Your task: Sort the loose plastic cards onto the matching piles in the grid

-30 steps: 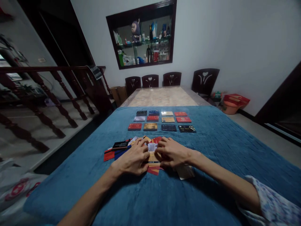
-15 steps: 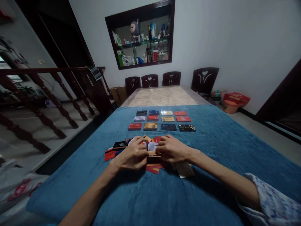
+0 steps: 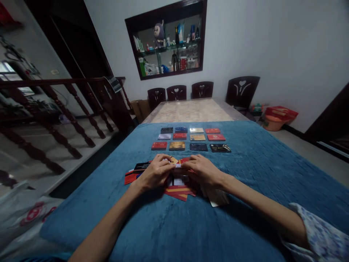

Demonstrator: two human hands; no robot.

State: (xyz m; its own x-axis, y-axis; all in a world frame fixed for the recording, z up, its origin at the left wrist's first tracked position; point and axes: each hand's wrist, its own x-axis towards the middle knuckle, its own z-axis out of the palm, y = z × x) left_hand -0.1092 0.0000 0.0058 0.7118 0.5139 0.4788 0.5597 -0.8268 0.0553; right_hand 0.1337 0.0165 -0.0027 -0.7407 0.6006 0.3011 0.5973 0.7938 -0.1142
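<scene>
Between them, my left hand (image 3: 156,170) and my right hand (image 3: 203,170) grip a small stack of cards (image 3: 178,166) by its two ends, fingers closed on it. The stack is held just above a loose pile of cards; how many it holds I cannot tell. Red cards with a yellow stripe (image 3: 178,191) fan out below my hands. Black and red cards (image 3: 140,166) spread out left of my left hand. Under my right wrist lie pale cards (image 3: 218,198). Beyond my hands, several neat card stacks stand in three rows, among them a gold stack (image 3: 177,146) and a black one (image 3: 220,148).
A blue cloth (image 3: 174,225) covers the near part of the table, and its marble top (image 3: 188,111) shows at the far end. Dark chairs (image 3: 242,91) stand around that end. A wooden railing (image 3: 73,116) runs along the left, beside white plastic bags (image 3: 29,214).
The stack in my hands has tipped, and its front face, with a dark band before, now looks different. Both hands stay close together. The whole view has shifted slightly.
</scene>
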